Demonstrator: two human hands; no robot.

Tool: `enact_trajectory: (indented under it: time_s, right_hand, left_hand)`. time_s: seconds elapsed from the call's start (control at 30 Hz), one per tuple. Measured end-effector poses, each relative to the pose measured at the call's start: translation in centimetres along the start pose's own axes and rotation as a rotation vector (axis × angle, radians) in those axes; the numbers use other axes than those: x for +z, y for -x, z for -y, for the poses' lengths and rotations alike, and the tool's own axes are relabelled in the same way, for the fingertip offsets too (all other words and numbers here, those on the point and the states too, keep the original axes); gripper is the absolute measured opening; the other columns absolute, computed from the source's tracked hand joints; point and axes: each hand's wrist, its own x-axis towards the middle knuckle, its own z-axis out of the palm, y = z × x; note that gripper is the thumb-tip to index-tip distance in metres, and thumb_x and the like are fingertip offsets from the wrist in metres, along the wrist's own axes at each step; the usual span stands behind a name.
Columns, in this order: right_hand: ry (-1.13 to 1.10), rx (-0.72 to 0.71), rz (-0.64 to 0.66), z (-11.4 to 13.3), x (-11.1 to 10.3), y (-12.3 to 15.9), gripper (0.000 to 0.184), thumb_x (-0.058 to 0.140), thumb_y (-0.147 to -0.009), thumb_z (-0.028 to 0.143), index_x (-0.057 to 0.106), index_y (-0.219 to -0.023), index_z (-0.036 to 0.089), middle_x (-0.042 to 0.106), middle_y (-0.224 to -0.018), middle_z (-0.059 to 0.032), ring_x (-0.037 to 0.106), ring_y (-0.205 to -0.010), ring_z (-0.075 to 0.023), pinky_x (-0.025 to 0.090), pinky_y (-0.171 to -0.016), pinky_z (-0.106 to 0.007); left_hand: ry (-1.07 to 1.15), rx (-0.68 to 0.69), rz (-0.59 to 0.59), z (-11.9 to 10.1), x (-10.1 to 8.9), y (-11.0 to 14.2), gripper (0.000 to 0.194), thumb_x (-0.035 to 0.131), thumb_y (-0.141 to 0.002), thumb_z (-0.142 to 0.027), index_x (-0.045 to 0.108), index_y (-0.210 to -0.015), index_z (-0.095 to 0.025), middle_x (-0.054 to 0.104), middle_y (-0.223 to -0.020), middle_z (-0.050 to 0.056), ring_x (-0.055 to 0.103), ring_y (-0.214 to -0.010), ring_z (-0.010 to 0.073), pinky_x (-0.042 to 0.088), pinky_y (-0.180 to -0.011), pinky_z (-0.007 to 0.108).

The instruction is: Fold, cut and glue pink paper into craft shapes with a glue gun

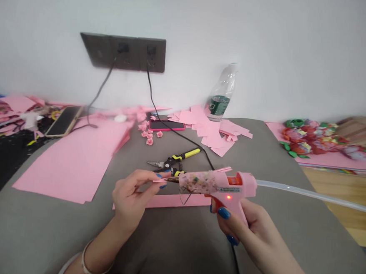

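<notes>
Gripping a pink glue gun (pixel 217 184) by its handle, the right hand (pixel 245 227) is holding it sideways above the grey cushion (pixel 38 227), with the nozzle aimed left, perhaps to keep the hot tip off the fabric. The left hand (pixel 131 200) is pinching a narrow pink paper strip (pixel 161 180) between thumb and fingertips, a tight, narrow grip that is keeping the paper right at the nozzle. A long, clear glue stick (pixel 307 193) is jutting from the gun's back. Just beyond the hands, yellow-handled snips (pixel 172 159) are lying within easy reach — handy for cutting. Cut pink paper (pixel 208 130) is scattering near a tilted water bottle (pixel 220 93), small paper flowers (pixel 147 132) are sitting beside a pink phone (pixel 166 125), and cords (pixel 151 95) are dropping from a wall socket plate (pixel 123 52).
</notes>
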Motion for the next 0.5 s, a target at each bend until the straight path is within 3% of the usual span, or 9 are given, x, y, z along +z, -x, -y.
enact_trajectory:
  time_s: [0.1, 0.2, 0.5]
  right_hand:
    - [0.005, -0.002, 0.003, -0.11, -0.06, -0.03, 0.058, 0.052, -0.091, 0.072, 0.050, -0.063, 0.020, 0.037, -0.052, 0.0046, 0.028, -0.047, -0.0093, 0.022, -0.042, -0.022]
    - [0.005, -0.014, 0.007, -0.01, -0.09, -0.08, 0.059, 0.051, -0.091, 0.073, 0.048, -0.062, 0.021, 0.036, -0.051, 0.0050, 0.027, -0.047, -0.0091, 0.022, -0.042, -0.022]
    - [0.009, -0.020, 0.010, -0.18, -0.30, 0.01, 0.057, 0.052, -0.092, 0.070, 0.048, -0.063, 0.021, 0.034, -0.053, 0.0057, 0.026, -0.048, -0.0090, 0.022, -0.042, -0.022]
  left_hand:
    - [-0.019, 0.097, 0.025, -0.01, -0.04, -0.54, 0.014, 0.073, -0.089, -0.009, 0.073, -0.093, -0.022, 0.079, -0.095, 0.000, 0.077, -0.093, 0.0173, 0.064, -0.084, 0.030]
    - [-0.054, 0.179, 0.019, -0.15, -0.14, -0.94, 0.017, 0.075, -0.086, -0.006, 0.073, -0.092, -0.021, 0.076, -0.087, -0.001, 0.072, -0.087, 0.0135, 0.060, -0.079, 0.025]
    - [-0.047, 0.172, 0.050, 0.04, -0.21, -0.92, 0.019, 0.073, -0.087, -0.004, 0.073, -0.094, -0.021, 0.074, -0.089, -0.001, 0.071, -0.088, 0.0153, 0.060, -0.080, 0.030]
